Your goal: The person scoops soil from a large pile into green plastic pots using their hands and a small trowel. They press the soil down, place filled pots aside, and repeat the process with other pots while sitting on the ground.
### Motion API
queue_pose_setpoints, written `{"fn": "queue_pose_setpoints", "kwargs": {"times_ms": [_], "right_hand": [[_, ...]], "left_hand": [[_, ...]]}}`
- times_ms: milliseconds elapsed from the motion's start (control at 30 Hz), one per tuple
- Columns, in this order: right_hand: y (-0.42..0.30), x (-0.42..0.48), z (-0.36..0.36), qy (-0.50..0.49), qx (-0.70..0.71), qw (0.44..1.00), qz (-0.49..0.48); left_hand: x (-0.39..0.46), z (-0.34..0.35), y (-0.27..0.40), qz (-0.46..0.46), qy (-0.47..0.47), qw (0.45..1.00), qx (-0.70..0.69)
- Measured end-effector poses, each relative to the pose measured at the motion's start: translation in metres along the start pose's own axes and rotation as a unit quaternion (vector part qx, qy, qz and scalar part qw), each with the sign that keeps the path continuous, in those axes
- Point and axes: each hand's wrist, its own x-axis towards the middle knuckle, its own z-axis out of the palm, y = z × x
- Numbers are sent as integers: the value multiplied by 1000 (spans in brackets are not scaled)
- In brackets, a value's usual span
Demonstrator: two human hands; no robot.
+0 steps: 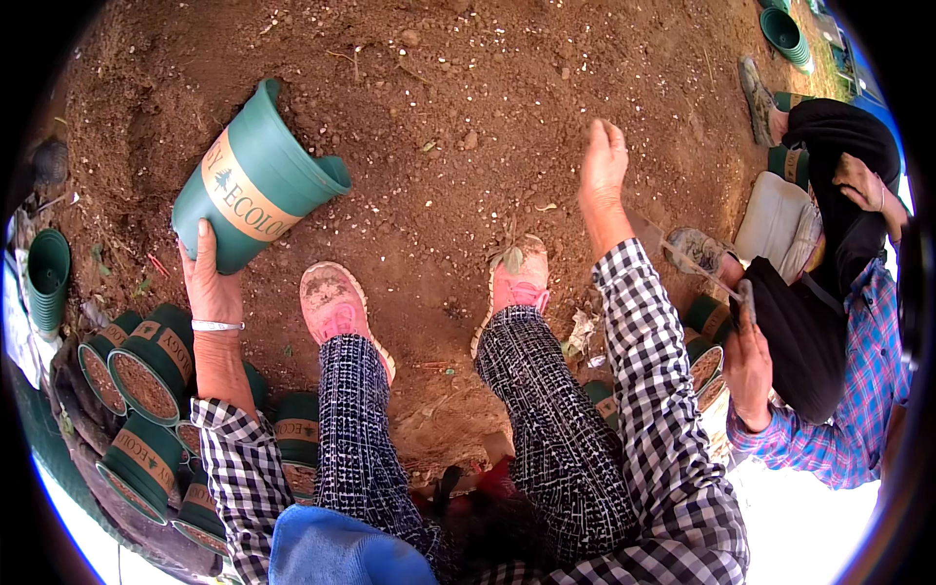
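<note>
My left hand (208,281) grips a green plastic plant pot (252,179) near its base, thumb on the outer wall. The pot is tipped with its mouth towards the loose brown soil (453,95), and soil covers part of its rim. A tan printed band with a tree and writing runs around it. Over the soil to the right is my right hand (604,164), apart from the pot, its fingers bunched together. Whether anything is inside those fingers is hidden.
Several soil-filled pots (150,384) stand at lower left, near a stack of nested pots (50,274). At right a seated co-worker's hand (747,365) holds a small trowel (698,267), its blade near my right forearm. More nested pots (786,36) are at upper right.
</note>
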Motion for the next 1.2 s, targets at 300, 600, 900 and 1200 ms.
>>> {"fn": "queue_pose_setpoints", "kwargs": {"times_ms": [300,600,900,1200], "right_hand": [[-8,36,84,-38,59,996,61],[-77,-36,141,-217,155,957,117],[-110,-58,172,-483,-111,863,-93],[-295,121,94,-37,-167,885,-434]], "left_hand": [[-1,19,2,-27,-20,999,0],[0,67,-16,-27,-35,999,11],[0,72,-23,-47,-50,997,-27],[-1,77,-22,-59,-60,996,-36]]}}
